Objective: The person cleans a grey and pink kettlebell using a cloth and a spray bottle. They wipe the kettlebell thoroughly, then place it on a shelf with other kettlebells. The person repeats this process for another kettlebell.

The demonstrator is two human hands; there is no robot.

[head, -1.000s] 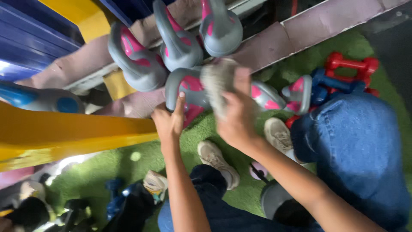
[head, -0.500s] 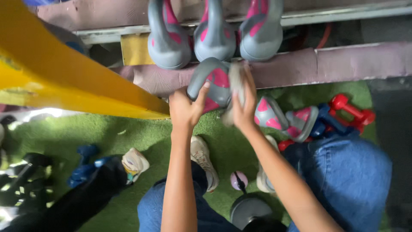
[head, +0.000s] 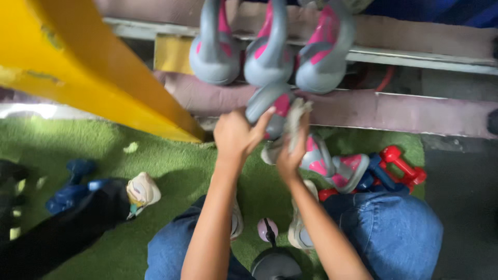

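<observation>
Two hands, one kettlebell, at the foot of the rack

Since a second ago I see the view has swung level and the grey-and-pink kettlebell has come up toward twelve o'clock, just under three others on the shelf. My left hand clasps its side; my right hand presses a pale cloth against it, so wiping looks under way. Motion blur hides the fingertips; the kettlebell's handle is covered, and the red dumbbells at three o'clock lie half behind my knee.

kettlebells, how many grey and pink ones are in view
6. Three on the shelf: left, middle, right. One in the left hand, with the right hand beside it. Two on the turf. More may be hidden.
</observation>
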